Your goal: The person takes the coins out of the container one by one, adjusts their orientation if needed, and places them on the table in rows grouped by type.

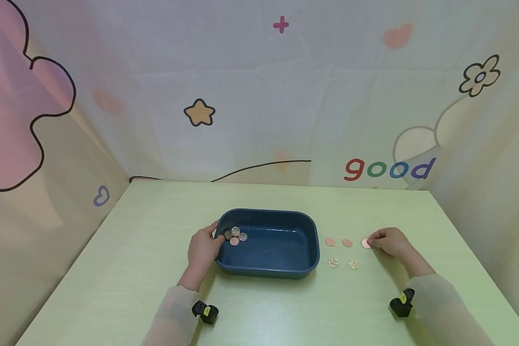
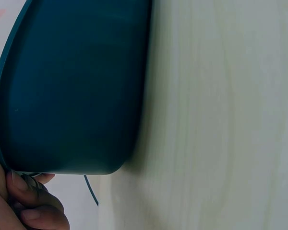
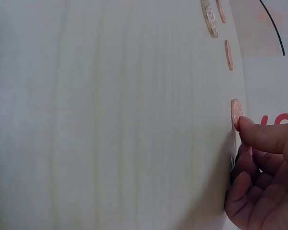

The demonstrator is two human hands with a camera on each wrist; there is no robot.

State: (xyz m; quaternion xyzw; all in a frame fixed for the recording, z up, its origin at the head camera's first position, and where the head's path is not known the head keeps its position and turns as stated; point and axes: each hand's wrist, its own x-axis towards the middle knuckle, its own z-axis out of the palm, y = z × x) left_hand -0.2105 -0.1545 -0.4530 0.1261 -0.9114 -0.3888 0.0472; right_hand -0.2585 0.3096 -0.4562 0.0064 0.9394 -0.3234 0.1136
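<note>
A dark blue tray [image 1: 270,275] with rounded corners stands on the table. My left hand [image 1: 202,250] grips its left end, thumb over the rim and fingers outside. Just inside that end lie several coins: a copper-coloured coin [image 1: 234,241] and silvery coins [image 1: 243,237]. Right of the tray, my right hand [image 1: 391,242] pinches the edge of a copper-coloured coin [image 3: 236,114] between thumb and fingers, close over the tabletop. In line with it lie two more copper-coloured coins, one nearer [image 1: 347,243] and one by the tray [image 1: 330,242].
Two silvery-gold coins [image 1: 352,264] lie in front of the copper-coloured ones. The pale wood-grain table [image 1: 277,312] ends at a printed cloth backdrop [image 1: 259,120] behind and at both sides. A small black camera [image 1: 205,312] sits on each wrist.
</note>
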